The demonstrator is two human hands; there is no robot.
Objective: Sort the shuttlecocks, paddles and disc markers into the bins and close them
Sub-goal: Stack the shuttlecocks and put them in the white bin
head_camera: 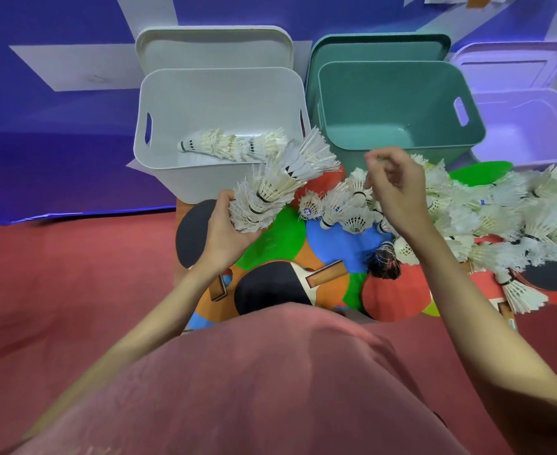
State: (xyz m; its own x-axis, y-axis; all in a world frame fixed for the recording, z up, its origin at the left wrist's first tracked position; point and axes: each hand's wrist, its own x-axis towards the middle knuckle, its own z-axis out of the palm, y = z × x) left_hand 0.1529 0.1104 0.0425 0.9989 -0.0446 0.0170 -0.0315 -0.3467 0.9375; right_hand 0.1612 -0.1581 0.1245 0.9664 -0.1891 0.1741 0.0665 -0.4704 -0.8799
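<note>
So this is the shuttlecock stage of the sort, and only partly done. The left hand (226,234) has its fingers wrapped around a nested stack of shuttlecocks (280,182), held tilted up toward the white bin (221,93), just in front of its near wall. That bin already has a row of stacked shuttlecocks (231,144) lying on its floor. The right hand (398,188) hovers over the loose pile of shuttlecocks (467,211) at the right side of the low table, fingers curled in narrow; honestly I can't tell whether it's pinching one or holding nothing.

The green bin (398,103) and purple bin (526,119) look empty, lids propped behind. The paddles (270,287) and coloured disc markers (274,238) lie untouched under everything at the table's near edge.

Next move, I'd guess: slot another shuttlecock onto the stack, or tip the stack over the white bin's rim. Feathers snag easily, so it needs a gentle push, not a squeeze.
</note>
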